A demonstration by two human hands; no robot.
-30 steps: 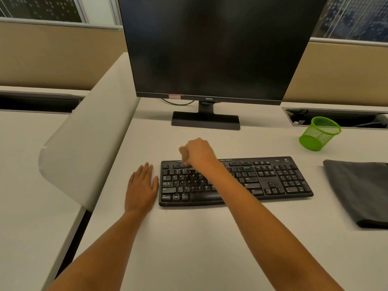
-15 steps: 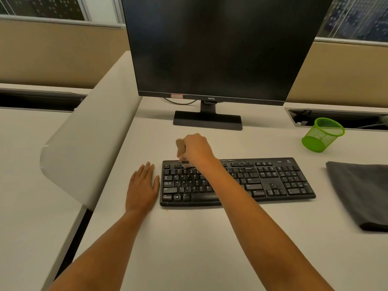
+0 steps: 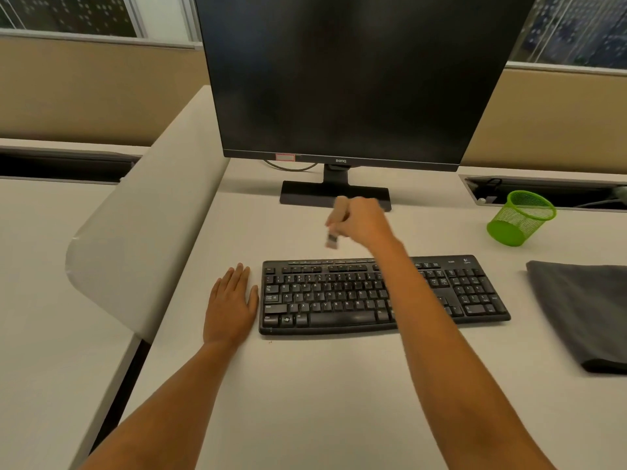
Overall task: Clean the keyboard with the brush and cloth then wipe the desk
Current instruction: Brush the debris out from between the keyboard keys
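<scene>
Fingers of right hand (image 3: 364,222) grasp a blurred, seemingly bristled brush (image 3: 336,221) above keyboard (image 3: 380,295); left hand (image 3: 230,307) lies flat.

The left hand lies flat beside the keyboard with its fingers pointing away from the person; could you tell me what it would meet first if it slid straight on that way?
Bare desk lies ahead of the left hand; the monitor base looks likeliest first, though depth is uncertain.

Tan partition panels (image 3: 84,89) back pale desks, with dark windows (image 3: 68,13) above them.
</scene>
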